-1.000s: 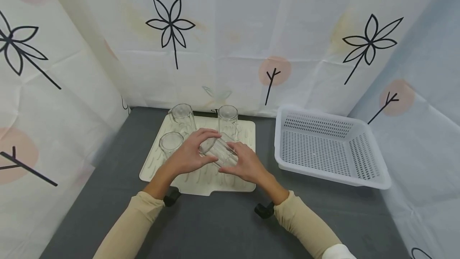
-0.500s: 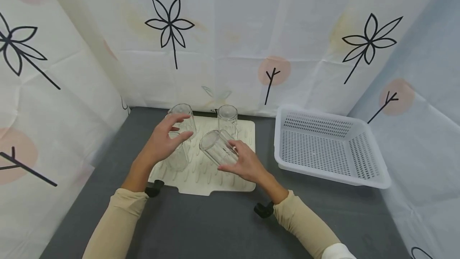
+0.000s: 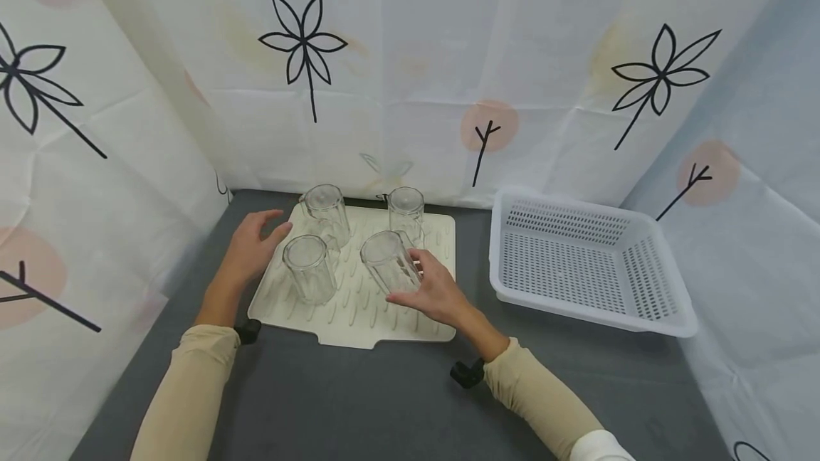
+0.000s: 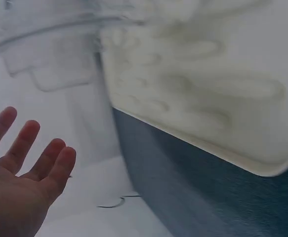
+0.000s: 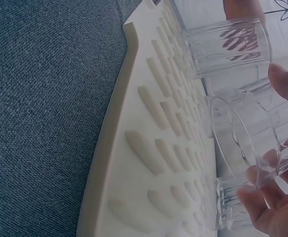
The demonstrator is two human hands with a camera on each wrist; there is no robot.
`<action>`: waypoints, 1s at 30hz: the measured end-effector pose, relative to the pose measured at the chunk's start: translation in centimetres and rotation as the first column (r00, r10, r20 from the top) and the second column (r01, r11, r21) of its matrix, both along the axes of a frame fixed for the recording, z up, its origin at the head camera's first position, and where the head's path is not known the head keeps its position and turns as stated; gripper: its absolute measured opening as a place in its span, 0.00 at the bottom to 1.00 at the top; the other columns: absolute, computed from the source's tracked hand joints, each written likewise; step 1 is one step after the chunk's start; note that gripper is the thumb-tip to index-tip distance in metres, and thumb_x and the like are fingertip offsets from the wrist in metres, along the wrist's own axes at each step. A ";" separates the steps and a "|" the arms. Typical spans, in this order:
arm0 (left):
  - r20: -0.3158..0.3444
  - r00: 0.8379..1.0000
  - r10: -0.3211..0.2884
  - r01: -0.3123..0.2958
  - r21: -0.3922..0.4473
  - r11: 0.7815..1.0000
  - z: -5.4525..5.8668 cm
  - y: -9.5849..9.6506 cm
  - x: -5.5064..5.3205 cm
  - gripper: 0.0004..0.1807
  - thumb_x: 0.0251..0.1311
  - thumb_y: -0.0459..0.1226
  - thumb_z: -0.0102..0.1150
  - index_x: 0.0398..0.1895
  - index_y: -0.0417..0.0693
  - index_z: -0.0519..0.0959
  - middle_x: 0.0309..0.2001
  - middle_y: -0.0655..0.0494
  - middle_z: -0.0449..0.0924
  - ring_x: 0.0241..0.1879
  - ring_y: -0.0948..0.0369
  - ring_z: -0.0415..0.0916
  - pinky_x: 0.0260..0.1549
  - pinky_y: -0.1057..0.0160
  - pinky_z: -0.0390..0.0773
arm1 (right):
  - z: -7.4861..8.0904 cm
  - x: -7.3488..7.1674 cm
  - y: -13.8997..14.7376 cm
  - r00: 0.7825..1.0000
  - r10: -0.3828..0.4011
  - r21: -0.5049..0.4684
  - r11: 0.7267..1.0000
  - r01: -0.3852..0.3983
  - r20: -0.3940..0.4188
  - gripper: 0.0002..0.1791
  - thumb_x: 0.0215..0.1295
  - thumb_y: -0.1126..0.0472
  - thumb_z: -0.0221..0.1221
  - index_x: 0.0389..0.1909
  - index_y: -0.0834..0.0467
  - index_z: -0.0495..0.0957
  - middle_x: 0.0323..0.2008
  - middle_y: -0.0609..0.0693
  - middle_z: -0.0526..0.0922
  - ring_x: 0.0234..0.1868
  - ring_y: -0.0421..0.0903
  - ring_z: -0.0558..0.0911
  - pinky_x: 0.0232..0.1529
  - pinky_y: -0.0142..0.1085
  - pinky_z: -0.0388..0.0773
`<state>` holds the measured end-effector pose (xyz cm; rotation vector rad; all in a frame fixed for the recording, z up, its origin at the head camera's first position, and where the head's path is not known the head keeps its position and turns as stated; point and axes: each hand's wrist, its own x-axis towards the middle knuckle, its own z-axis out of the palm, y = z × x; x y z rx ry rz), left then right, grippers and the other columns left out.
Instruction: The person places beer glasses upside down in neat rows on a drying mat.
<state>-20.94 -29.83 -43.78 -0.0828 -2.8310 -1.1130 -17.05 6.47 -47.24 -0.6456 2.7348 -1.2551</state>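
Note:
My right hand (image 3: 435, 289) holds a clear glass mug (image 3: 387, 262), tilted, over the ribbed cream drying mat (image 3: 359, 329). In the right wrist view, fingers and thumb lie on either side of this mug (image 5: 235, 140), its open rim toward the mat; I cannot tell whether it touches. My left hand (image 3: 250, 246) is at the mat's left edge with nothing in it, its fingers loosely extended in the left wrist view. Beside it a glass mug (image 3: 310, 272) stands upside down on the mat. Two more mugs, back left (image 3: 325, 215) and back right (image 3: 406, 212), stand behind.
A white perforated plastic basket (image 3: 589, 262) stands right of the mat on the dark grey table (image 3: 384, 404). White patterned cloth (image 3: 397, 77) hangs behind and along both sides of the table.
My left hand has let go of the held mug and moved left, past the front-left mug to the mat's edge. The mug in my right hand has tipped more upright.

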 end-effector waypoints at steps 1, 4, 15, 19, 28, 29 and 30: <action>0.021 1.000 0.009 -0.008 -0.021 1.000 -0.4 -0.3 -0.1 0.37 0.77 0.56 0.44 0.75 0.38 0.63 0.74 0.31 0.61 0.74 0.34 0.57 0.69 0.31 0.61 | 0.0 0.0 0.0 1.000 -0.002 -0.003 1.000 0.002 0.001 0.51 0.52 0.48 0.78 0.74 0.60 0.64 0.67 0.58 0.74 0.65 0.56 0.79 0.61 0.48 0.81; 0.089 0.996 0.031 -0.026 -0.056 0.998 -1.5 -1.0 -0.3 0.40 0.77 0.59 0.42 0.77 0.37 0.61 0.75 0.29 0.58 0.75 0.32 0.54 0.70 0.29 0.57 | -0.2 -0.2 -0.1 1.000 -0.002 -0.012 1.000 0.002 0.005 0.52 0.52 0.47 0.78 0.74 0.60 0.63 0.67 0.59 0.74 0.63 0.57 0.80 0.59 0.48 0.82; 0.211 0.977 -0.018 0.057 -0.181 0.982 -6.0 -3.1 -1.1 0.33 0.77 0.48 0.46 0.75 0.35 0.62 0.74 0.26 0.58 0.74 0.28 0.52 0.70 0.26 0.51 | -0.9 -0.5 -0.2 0.998 -0.027 -0.028 0.999 0.029 0.064 0.51 0.51 0.47 0.78 0.70 0.60 0.63 0.58 0.58 0.77 0.54 0.55 0.83 0.49 0.46 0.84; 0.242 0.969 -0.048 0.101 -0.214 0.972 -7.0 -3.5 -1.1 0.32 0.74 0.42 0.49 0.76 0.34 0.62 0.74 0.24 0.56 0.74 0.28 0.50 0.70 0.25 0.46 | -1.0 -0.5 -0.3 0.997 -0.019 -0.012 1.000 0.020 0.069 0.51 0.51 0.46 0.78 0.69 0.60 0.62 0.57 0.58 0.77 0.55 0.56 0.83 0.49 0.46 0.85; 0.345 0.938 -0.039 0.106 -0.178 0.978 -7.4 -3.7 -0.9 0.37 0.71 0.44 0.54 0.78 0.39 0.58 0.78 0.24 0.45 0.75 0.23 0.39 0.71 0.23 0.41 | -1.4 -1.3 -0.5 0.997 0.010 -0.024 1.000 -0.008 0.073 0.53 0.50 0.48 0.79 0.72 0.59 0.60 0.59 0.54 0.78 0.56 0.52 0.82 0.52 0.46 0.83; 0.351 0.935 -0.041 0.111 -0.183 0.977 -7.4 -3.7 -0.9 0.37 0.71 0.44 0.54 0.78 0.38 0.58 0.78 0.24 0.44 0.75 0.23 0.38 0.71 0.23 0.42 | -1.4 -1.3 -0.6 0.997 0.011 -0.030 1.000 -0.008 0.080 0.53 0.50 0.49 0.79 0.72 0.59 0.60 0.60 0.54 0.78 0.57 0.52 0.82 0.53 0.46 0.83; 0.361 0.932 -0.042 0.116 -0.186 0.976 -7.4 -3.7 -1.0 0.37 0.71 0.44 0.54 0.78 0.39 0.58 0.78 0.24 0.43 0.75 0.22 0.37 0.70 0.22 0.42 | -1.4 -1.4 -0.6 0.996 0.012 -0.037 0.999 -0.009 0.085 0.53 0.50 0.49 0.79 0.72 0.59 0.60 0.61 0.54 0.77 0.57 0.52 0.82 0.54 0.47 0.83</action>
